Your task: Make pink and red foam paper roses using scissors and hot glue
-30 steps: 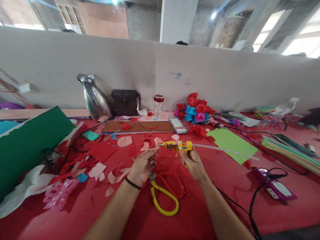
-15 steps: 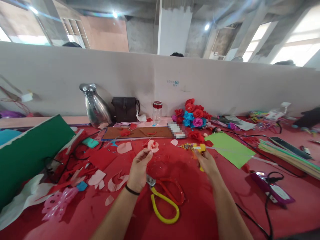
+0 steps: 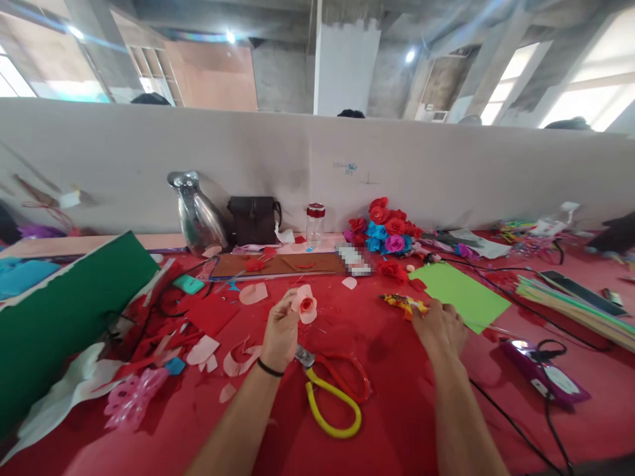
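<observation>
Pinched in the fingers of my left hand (image 3: 282,330) is a pink paper flower (image 3: 306,305) with a red centre, held up over the red table. My right hand (image 3: 440,330) is closed round the rear of a yellow glue gun (image 3: 403,304), which is low over the tabletop or resting on it, nozzle to the left. The hand hides the gun's handle. Between my forearms lie scissors (image 3: 333,423) with one yellow and one red handle loop. Pink paper petals (image 3: 253,293) and scraps are scattered left of my left hand.
Red and blue paper flowers (image 3: 391,228) are bunched by the partition, near a jar (image 3: 315,225), a dark bag (image 3: 254,220) and a metal jug (image 3: 198,215). Green paper (image 3: 461,294) lies beyond my right hand. A purple device (image 3: 543,373) with a black cable lies at right.
My right hand has moved right and tipped the glue gun lower and flatter. The flower in my left hand has turned so its centre faces me. The view has shifted slightly.
</observation>
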The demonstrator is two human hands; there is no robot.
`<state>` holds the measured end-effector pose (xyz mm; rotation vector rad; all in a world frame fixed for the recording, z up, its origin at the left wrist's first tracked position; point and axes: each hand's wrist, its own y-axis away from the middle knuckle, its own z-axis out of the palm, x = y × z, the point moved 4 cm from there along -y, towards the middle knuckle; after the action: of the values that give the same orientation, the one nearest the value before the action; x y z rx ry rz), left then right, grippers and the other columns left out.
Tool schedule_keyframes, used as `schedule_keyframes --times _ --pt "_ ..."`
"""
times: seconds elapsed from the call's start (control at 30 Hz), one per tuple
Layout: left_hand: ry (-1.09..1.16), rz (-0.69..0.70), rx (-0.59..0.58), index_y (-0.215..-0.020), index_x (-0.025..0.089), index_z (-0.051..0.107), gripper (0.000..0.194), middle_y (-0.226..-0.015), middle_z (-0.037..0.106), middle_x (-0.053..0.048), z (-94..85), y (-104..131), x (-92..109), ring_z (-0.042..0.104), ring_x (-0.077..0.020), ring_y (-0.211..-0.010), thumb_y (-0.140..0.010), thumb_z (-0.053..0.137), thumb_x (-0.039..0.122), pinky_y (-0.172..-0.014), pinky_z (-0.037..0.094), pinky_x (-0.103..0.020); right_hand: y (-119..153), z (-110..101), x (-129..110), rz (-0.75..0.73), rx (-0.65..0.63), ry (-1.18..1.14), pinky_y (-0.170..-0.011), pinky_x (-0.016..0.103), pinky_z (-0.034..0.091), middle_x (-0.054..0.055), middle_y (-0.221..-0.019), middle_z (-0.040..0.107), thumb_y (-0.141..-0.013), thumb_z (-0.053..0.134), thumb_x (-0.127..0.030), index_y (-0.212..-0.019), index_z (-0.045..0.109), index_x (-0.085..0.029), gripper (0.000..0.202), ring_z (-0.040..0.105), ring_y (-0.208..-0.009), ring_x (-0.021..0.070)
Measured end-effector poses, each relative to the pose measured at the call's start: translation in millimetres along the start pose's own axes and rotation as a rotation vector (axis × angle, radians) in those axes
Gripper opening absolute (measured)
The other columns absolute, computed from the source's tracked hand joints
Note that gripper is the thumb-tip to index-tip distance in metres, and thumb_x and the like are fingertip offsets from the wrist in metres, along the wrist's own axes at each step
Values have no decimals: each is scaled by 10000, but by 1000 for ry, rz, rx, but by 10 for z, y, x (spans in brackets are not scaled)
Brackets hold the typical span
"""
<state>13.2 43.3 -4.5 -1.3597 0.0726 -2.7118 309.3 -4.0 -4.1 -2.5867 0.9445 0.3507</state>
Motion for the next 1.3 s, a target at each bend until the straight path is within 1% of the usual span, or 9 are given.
schedule_keyframes --times 0.1,0.17,0.27,0.4,0.5,0.83,1.0,1.13,1.3 --pt "10 -30 23 -585 185 690 146 -762 658 -1 10 11 -4 584 -124 -763 -478 748 105 -744 439 -223 129 -112 -407 -279 37 -432 -720 399 424 147 -858 641 -802 486 -315 -823 622 -193 184 582 -770 268" --pt "24 -47 29 -591 184 686 161 -726 655 3 12 13 -6 587 -123 -749 -467 756 108 -751 440 -223 260 -132 -747 -366 -122 -711 -691 358 428 72 -738 651 -786 519 -339 -762 614 -216 157 579 -690 225" --pt "58 -72 29 -605 183 675 178 -677 646 14 -2 6 -10 578 -111 -712 -467 763 113 -751 441 -221 526 -123 -1246 -474 -391 -1004 -692 316 429 38 -763 657 -760 568 -380 -775 638 -223 173 574 -723 198" --pt "72 -173 -1 -659 171 674 180 -737 661 -13 -15 8 -33 587 -130 -749 -502 753 132 -790 449 -266 857 -6 -1573 -403 -827 -1393 -729 305 432 39 -866 666 -780 557 -460 -888 674 -234 276 573 -798 187" --pt "60 -235 -35 -716 172 684 207 -789 671 -31 16 27 -49 595 -150 -798 -522 752 158 -820 450 -291 962 40 -1575 -301 -969 -1568 -766 307 431 43 -922 661 -765 588 -469 -953 665 -240 306 571 -851 191" --pt "-129 -176 -98 -562 183 657 121 -644 632 -3 80 29 -47 565 -137 -706 -508 765 199 -740 450 -258 935 29 -1496 -196 -911 -1641 -761 265 414 -7 -753 609 -711 665 -406 -726 645 -226 182 541 -756 148" --pt "-186 -149 -130 -589 175 683 117 -656 650 -16 51 21 -58 583 -154 -716 -510 766 199 -730 454 -268 897 35 -1468 -175 -849 -1644 -741 279 414 -7 -671 578 -661 689 -423 -620 611 -211 230 522 -709 153" --pt "-175 -130 -94 -618 189 705 108 -708 687 -9 36 21 -79 589 -146 -701 -529 765 186 -724 468 -263 838 50 -1416 -86 -746 -1722 -654 275 389 -14 -553 486 -703 632 -451 -465 462 -204 383 467 -614 142" --pt "-162 -19 0 -681 214 716 213 -677 690 44 -114 -111 229 592 -104 -667 -532 747 65 -722 474 -213 835 208 -1374 -9 -684 -1565 -566 274 325 -34 -441 396 -708 604 -456 -400 309 -215 489 366 -497 118"
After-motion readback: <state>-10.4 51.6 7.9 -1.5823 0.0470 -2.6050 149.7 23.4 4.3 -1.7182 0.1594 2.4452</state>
